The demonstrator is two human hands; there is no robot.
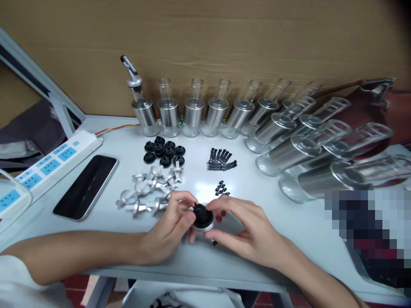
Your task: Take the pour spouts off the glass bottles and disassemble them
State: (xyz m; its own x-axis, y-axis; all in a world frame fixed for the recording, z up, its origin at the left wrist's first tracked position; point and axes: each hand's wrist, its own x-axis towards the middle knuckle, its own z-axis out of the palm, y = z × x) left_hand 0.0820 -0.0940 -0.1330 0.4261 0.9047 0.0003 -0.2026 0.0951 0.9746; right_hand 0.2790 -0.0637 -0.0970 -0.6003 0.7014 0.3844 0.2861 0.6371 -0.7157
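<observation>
Both hands hold one pourer piece [203, 217], a ribbed black stopper with a silver rim underneath, above the table's front part. My left hand [175, 226] grips its left side between thumb and fingers. From the right, my right hand [244, 229] closes thumb and fingers round the rim. Silver metal spouts [141, 188] lie in a loose group left of the hands. Behind them sit several black stoppers [159, 149]. Thin black levers [221, 159] lie farther right, with small black rings [221, 188] in front of them.
Glass bottles with metal sleeves [194, 112] line the back and right side; the leftmost bottle [144, 113] has a pourer [133, 77] on top. A phone [86, 187] and a power strip [49, 167] lie at the left. A brown bag [362, 111] is behind the right bottles.
</observation>
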